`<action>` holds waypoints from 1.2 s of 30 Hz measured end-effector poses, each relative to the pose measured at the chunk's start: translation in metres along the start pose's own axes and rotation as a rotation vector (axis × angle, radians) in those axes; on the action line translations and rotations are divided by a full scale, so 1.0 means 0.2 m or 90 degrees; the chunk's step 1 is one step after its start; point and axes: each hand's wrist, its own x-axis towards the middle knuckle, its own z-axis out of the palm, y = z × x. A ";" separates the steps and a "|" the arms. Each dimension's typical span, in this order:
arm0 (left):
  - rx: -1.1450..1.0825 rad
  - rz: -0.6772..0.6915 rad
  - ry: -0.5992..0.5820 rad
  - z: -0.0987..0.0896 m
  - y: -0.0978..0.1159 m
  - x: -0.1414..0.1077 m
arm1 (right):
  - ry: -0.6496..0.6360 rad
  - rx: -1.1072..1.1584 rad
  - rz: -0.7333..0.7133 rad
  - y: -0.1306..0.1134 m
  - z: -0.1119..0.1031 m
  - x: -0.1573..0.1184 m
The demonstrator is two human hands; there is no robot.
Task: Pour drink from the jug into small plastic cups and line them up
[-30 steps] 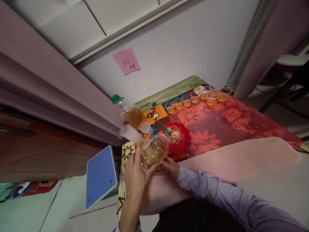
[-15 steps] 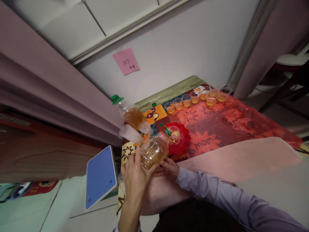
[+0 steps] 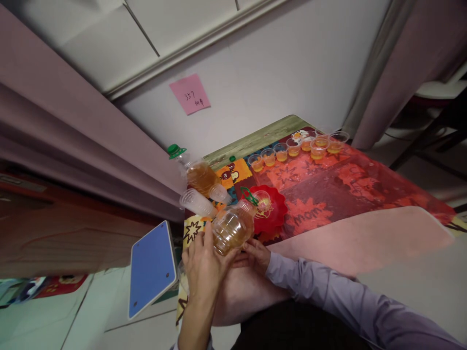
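Note:
A clear plastic bottle of amber liquid is tilted, its open neck pointing toward a small clear cup on a scalloped red plate. My left hand is wrapped around the bottle's base end. Under the bottle's near side, my right hand grips it with curled fingers, partly hidden. A green plastic ring handle shows at the bottle's mouth. The cup holds a little pale liquid; whether a stream is falling into it cannot be made out.
Several clear cups with orange-yellow liquid line the table's far side. A large green-capped bottle, a cup stack and a green cap stand at the left. A blue board is beside the table.

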 end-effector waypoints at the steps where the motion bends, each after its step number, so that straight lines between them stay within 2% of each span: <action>1: 0.008 -0.003 -0.009 -0.01 0.01 0.00 | 0.001 0.002 -0.001 0.00 0.00 0.00; 7: 0.030 -0.012 -0.050 -0.07 0.04 0.01 | 0.005 0.012 0.005 0.01 0.00 0.00; 14: 0.037 -0.010 -0.038 -0.07 0.05 0.01 | 0.007 0.017 0.009 0.01 -0.01 0.00; 36: 0.051 -0.036 -0.077 -0.11 0.08 0.02 | -0.005 0.035 0.011 0.00 0.00 0.00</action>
